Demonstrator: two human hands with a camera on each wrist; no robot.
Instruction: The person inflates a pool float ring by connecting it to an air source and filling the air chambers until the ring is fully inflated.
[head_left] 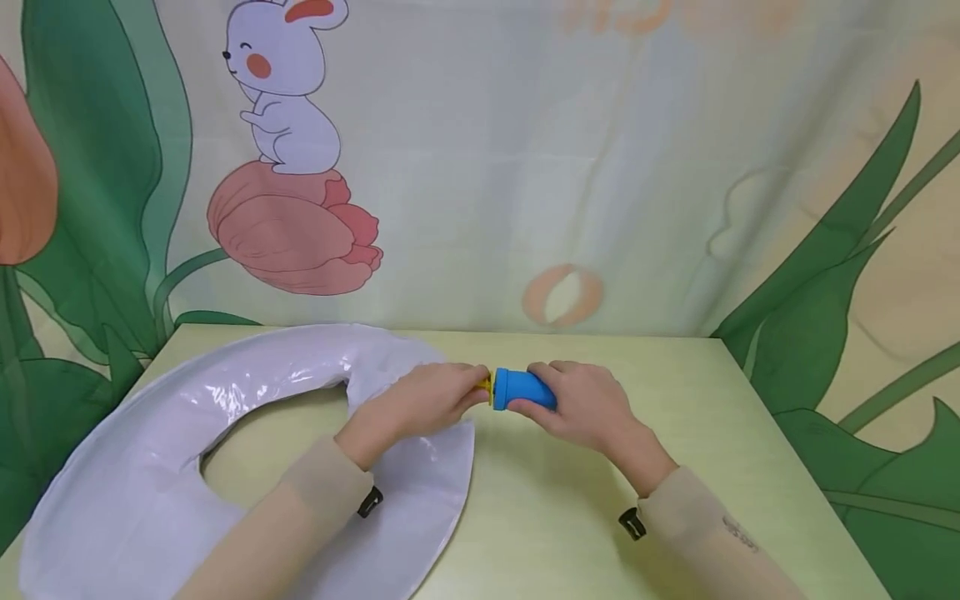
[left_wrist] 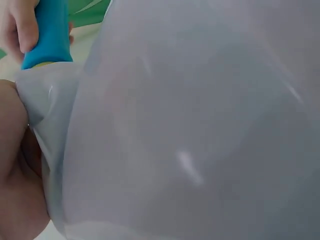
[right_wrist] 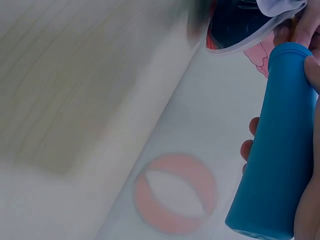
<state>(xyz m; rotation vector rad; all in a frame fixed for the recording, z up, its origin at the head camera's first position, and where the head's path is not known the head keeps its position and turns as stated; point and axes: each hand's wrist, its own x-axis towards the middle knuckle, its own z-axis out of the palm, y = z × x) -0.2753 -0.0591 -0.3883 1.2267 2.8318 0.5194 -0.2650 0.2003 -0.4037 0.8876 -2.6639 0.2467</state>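
Note:
A blue cylinder that looks like a hand pump point(head_left: 527, 389) is held level above the table between both hands. My right hand point(head_left: 588, 404) grips its blue body, fingers wrapped around it in the right wrist view. With fingertips, my left hand point(head_left: 423, 400) pinches at the pump's yellow end point(head_left: 491, 387), beside the blue collar. Beneath the left forearm lies a pale, glossy swim ring point(head_left: 112, 500), puffed up and creased in places. In the left wrist view the ring's plastic point(left_wrist: 190, 100) fills most of the picture and hides how the yellow end meets it.
The light green table point(head_left: 675, 467) ends at a printed cloth backdrop point(head_left: 480, 167) showing a rabbit and tulips. The ring takes up the table's left side and reaches past its left edge. Black clips point(head_left: 632, 523) are on both sleeves.

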